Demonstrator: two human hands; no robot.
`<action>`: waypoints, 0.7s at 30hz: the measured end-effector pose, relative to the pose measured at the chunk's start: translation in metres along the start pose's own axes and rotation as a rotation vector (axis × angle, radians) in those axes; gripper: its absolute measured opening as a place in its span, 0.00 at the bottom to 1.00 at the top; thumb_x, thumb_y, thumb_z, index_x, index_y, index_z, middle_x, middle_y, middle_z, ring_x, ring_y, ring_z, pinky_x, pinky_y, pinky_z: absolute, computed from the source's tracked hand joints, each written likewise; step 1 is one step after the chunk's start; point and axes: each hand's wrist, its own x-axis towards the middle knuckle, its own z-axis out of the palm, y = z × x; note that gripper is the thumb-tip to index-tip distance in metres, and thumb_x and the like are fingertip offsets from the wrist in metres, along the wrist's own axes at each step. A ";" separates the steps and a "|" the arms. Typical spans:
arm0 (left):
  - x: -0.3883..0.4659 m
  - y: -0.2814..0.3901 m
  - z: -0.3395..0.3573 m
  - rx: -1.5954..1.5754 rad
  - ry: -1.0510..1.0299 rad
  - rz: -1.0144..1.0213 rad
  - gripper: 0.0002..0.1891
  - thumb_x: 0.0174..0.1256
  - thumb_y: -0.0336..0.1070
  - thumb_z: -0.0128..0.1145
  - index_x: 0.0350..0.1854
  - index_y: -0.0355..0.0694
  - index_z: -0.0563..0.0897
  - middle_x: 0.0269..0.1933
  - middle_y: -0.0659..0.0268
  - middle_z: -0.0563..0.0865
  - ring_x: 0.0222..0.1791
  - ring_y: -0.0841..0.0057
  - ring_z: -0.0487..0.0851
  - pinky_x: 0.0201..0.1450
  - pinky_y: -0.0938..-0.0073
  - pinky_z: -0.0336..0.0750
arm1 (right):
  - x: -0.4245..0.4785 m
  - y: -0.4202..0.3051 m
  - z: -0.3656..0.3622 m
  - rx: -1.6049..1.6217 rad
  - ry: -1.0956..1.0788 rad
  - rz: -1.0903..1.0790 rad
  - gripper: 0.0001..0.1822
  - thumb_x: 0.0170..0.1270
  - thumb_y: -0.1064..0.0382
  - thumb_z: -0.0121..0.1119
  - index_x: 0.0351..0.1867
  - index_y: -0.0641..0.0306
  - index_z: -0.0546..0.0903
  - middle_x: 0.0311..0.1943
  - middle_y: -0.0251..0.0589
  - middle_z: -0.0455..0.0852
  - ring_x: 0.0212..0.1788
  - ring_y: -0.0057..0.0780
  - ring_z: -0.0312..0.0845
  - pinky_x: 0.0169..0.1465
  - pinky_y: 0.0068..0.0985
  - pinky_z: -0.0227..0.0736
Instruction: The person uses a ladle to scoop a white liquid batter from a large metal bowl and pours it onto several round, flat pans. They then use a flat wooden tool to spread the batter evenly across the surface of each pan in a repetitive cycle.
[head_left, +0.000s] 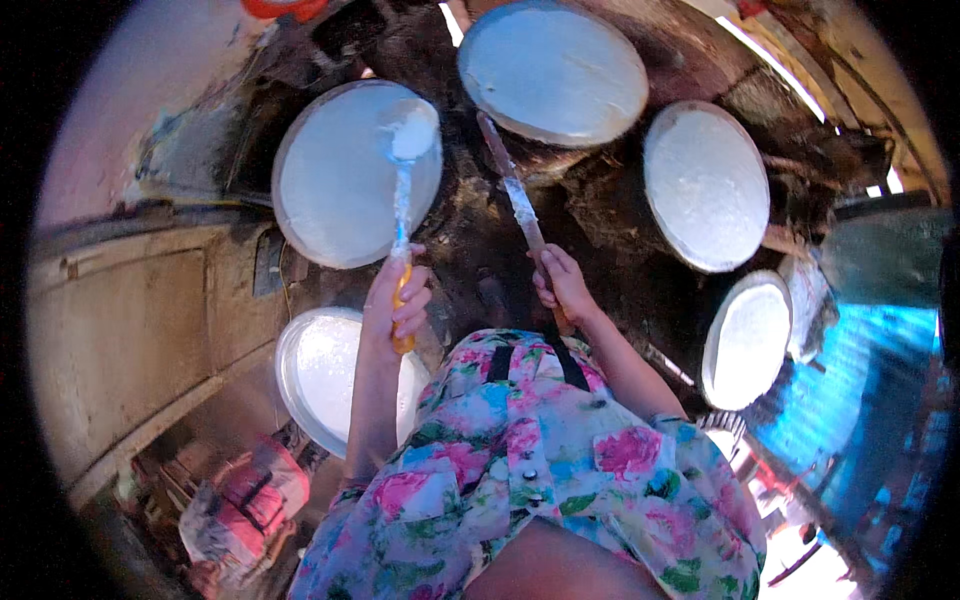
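My left hand (406, 300) grips the orange handle of a long ladle-like tool (402, 202). White matter coats the tool's shaft and round head, and the head is at the white contents of a large round pan (337, 180) on the left. In my right hand (564, 285) is a long, brownish stick-like tool (525, 206) with a whitish band along its middle. Its far end comes up to the near rim of another round pan (551, 71) at the top, also filled with white; whether it touches the rim I cannot tell.
More round pans with white contents stand at the right (706, 187), lower right (748, 341) and lower left, the last a bright pan (322, 367) beside my left forearm. A beige panelled wall (142, 322) runs along the left. Blue sheeting (832, 397) is at the right.
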 end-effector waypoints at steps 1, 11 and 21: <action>0.004 0.000 0.001 -0.020 -0.012 -0.008 0.18 0.79 0.43 0.39 0.60 0.35 0.68 0.24 0.72 0.64 0.11 0.91 0.59 0.04 0.90 0.57 | -0.004 0.003 -0.011 0.023 -0.007 -0.017 0.13 0.77 0.55 0.41 0.53 0.58 0.71 0.19 0.31 0.66 0.13 0.16 0.54 0.15 0.17 0.51; 0.016 -0.012 0.020 -0.091 -0.109 -0.067 0.19 0.80 0.40 0.34 0.64 0.32 0.64 0.26 0.68 0.63 0.13 0.88 0.61 0.05 0.88 0.58 | -0.061 0.003 -0.091 0.397 0.187 -0.122 0.16 0.75 0.47 0.46 0.47 0.55 0.71 0.20 0.29 0.68 0.12 0.15 0.55 0.15 0.16 0.48; 0.006 -0.015 0.015 -0.131 -0.045 -0.047 0.16 0.78 0.41 0.41 0.59 0.36 0.69 0.24 0.72 0.64 0.12 0.90 0.60 0.05 0.90 0.57 | 0.049 -0.088 -0.035 -1.147 0.666 -0.825 0.23 0.60 0.61 0.66 0.57 0.59 0.76 0.44 0.45 0.76 0.40 0.42 0.78 0.43 0.35 0.76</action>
